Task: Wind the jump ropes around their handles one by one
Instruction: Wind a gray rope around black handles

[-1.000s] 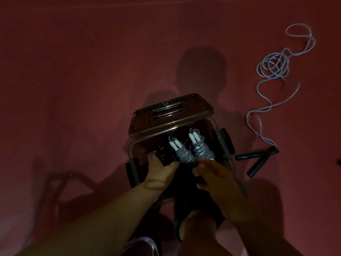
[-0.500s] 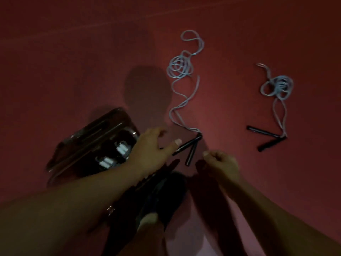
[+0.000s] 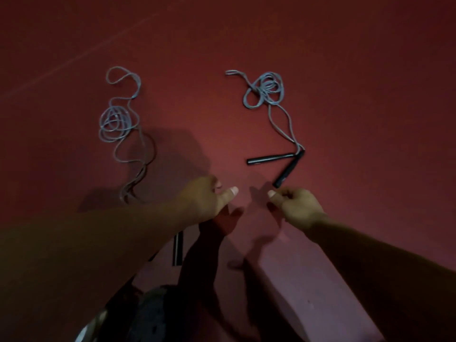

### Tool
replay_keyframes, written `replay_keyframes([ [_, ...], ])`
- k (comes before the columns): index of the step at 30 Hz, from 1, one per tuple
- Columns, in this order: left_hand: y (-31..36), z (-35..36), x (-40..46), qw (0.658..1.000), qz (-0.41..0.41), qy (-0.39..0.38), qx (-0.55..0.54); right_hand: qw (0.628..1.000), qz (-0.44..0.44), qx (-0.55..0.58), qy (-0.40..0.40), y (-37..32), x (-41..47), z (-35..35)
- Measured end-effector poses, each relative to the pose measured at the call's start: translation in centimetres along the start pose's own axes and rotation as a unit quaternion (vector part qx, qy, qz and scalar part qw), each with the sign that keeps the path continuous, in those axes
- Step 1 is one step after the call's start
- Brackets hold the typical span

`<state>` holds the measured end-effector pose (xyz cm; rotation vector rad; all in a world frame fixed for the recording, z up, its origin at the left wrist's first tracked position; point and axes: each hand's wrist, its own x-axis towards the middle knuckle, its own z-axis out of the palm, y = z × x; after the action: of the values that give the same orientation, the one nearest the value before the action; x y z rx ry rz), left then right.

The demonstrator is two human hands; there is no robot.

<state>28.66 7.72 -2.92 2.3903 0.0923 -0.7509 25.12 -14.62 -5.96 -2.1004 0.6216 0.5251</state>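
Observation:
Two unwound jump ropes lie on the red floor. The right rope is a grey tangle whose two black handles form a V. The left rope trails down toward my left forearm; one of its black handles shows below that arm. My left hand hovers between the ropes, fingers relaxed and thumb out, holding nothing. My right hand is loosely curled just below the tip of the right rope's lower handle, apart from it and empty.
The floor is a plain red mat with shadows of my arms. A dark shoe or foot shows at the bottom edge.
The view swung right, and the storage box with the wound ropes left the frame. Both hands moved away from the box and past the left rope's handles toward the right rope's handles.

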Motion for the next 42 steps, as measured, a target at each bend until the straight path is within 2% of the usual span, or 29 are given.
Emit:
replay_keyframes([
  [6,4.0,5.3,3.7,1.000,-0.011,-0.006,-0.024,0.985,0.028,0.169,0.018,2.5,2.2,0.8],
  [10,6.0,6.7,7.7,0.997,0.039,0.038,0.047,0.964,0.038,0.265,0.003,3.3,3.5,0.5],
  [14,9.0,7.7,11.0,0.996,0.032,0.018,0.084,0.957,0.051,0.286,-0.011,3.5,4.4,0.2],
  [16,9.5,9.7,11.4,0.994,0.054,0.008,0.089,0.939,0.091,0.329,-0.028,3.8,4.5,0.3],
  [21,9.0,12.6,9.7,0.999,0.024,-0.001,-0.027,0.894,0.169,0.412,-0.058,4.3,4.2,0.0],
  [23,8.7,12.8,9.7,0.999,0.019,-0.016,-0.025,0.880,0.176,0.435,-0.078,4.9,4.3,0.3],
  [27,8.6,13.0,9.2,0.998,0.039,-0.020,0.032,0.879,0.169,0.436,-0.091,6.4,4.1,0.4],
  [30,8.1,13.3,9.0,0.999,0.048,-0.021,0.013,0.875,0.175,0.445,-0.076,6.8,3.4,0.2],
  [31,7.9,13.4,8.8,0.998,0.043,-0.034,-0.017,0.877,0.175,0.445,-0.055,6.7,3.1,0.0],
  [33,7.5,12.9,7.3,0.994,0.015,-0.073,-0.084,0.904,0.154,0.398,0.008,6.5,2.3,-0.9],
  [36,8.5,10.6,3.9,0.981,-0.017,-0.138,-0.133,0.951,0.059,0.286,0.098,5.1,0.2,-3.9],
  [39,11.5,6.1,-0.7,0.965,-0.029,-0.211,-0.154,0.984,-0.041,0.129,0.114,1.3,-3.5,-9.0],
  [42,15.1,1.2,-6.8,0.954,-0.004,-0.273,-0.126,0.991,-0.093,0.026,0.089,-3.1,-8.7,-13.5],
])
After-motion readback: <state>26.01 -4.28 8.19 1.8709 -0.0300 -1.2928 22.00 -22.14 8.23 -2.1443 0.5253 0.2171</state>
